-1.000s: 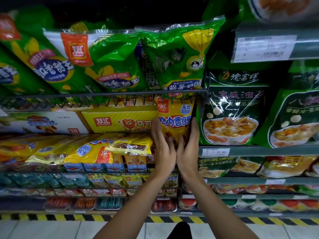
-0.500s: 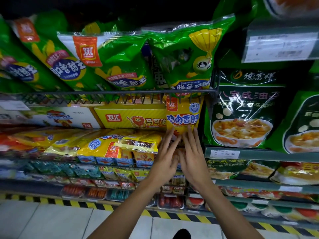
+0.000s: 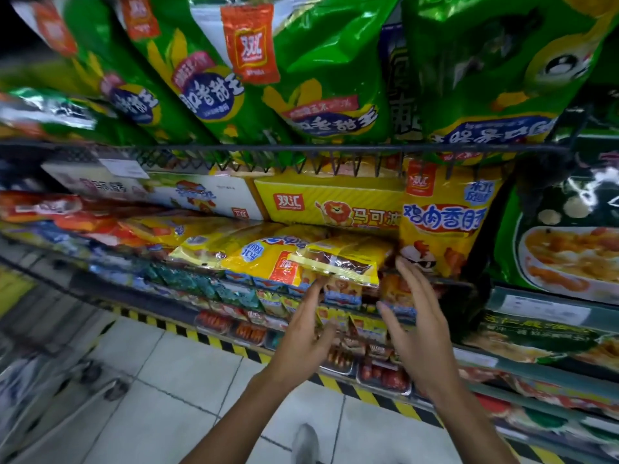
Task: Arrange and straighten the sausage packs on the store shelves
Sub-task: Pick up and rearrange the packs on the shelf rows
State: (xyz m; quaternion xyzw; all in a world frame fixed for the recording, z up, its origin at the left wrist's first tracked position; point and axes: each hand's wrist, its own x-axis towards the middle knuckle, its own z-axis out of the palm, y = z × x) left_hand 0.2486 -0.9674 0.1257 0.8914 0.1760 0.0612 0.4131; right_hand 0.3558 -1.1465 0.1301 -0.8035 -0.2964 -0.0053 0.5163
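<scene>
A tall yellow sausage pack (image 3: 442, 222) with a cartoon chicken stands upright at the right end of the middle shelf. To its left, flat yellow sausage packs (image 3: 264, 259) lie in a row, with one clear-windowed yellow pack (image 3: 345, 259) on top. My left hand (image 3: 306, 339) hovers below that top pack with fingers spread, its fingertips close to the pack's front edge. My right hand (image 3: 418, 326) is raised with straight fingers just below the upright pack, holding nothing.
Big green corn-sausage bags (image 3: 254, 78) hang over the wire shelf rail (image 3: 301, 149) above. A yellow lion box (image 3: 331, 205) stands behind the flat packs. Dark green soup packs (image 3: 569, 236) fill the right. Lower shelves hold small packs; the tiled floor (image 3: 174, 380) has a striped edge.
Both hands have let go of the upright yellow pack and dropped lower, apart from each other. The camera has moved closer and tilted, and the view is blurred.
</scene>
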